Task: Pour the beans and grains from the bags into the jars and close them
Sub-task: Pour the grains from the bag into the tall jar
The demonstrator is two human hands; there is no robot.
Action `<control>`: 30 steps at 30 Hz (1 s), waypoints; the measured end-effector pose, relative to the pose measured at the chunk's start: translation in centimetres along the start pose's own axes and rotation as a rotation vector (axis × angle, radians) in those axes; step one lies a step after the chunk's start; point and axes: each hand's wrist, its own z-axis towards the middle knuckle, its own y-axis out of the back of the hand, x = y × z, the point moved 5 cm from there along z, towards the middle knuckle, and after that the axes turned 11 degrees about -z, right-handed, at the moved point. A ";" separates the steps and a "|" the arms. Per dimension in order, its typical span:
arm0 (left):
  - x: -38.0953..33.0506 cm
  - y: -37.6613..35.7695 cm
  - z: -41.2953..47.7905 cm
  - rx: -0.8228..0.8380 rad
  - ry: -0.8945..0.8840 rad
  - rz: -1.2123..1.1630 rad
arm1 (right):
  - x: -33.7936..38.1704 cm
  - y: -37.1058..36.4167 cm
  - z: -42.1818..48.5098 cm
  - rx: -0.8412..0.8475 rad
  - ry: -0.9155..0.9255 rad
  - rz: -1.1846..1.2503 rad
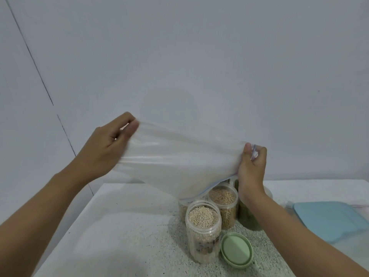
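Note:
I hold a clear zip bag (179,156) stretched out above the jars, and it looks empty. My left hand (107,144) pinches its far left corner. My right hand (252,166) grips its zip edge at the right. Below stands an open jar of pale grains (202,230), full to the neck. Behind it is an open jar of tan beans (224,206). A jar with green contents (247,218) is partly hidden by my right forearm. Another jar (182,208) peeks out under the bag. A green lid (236,249) lies flat beside the front jar.
The jars stand on a speckled countertop (151,246) against a plain white wall. A light blue flat board or lid (329,218) lies at the right, with a clear bag's edge (359,205) behind it. The counter's left edge drops off near my left forearm.

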 end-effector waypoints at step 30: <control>13.4 -1.3 -5.2 0.022 0.306 -0.020 | 2.7 -5.0 -0.6 0.293 0.028 0.103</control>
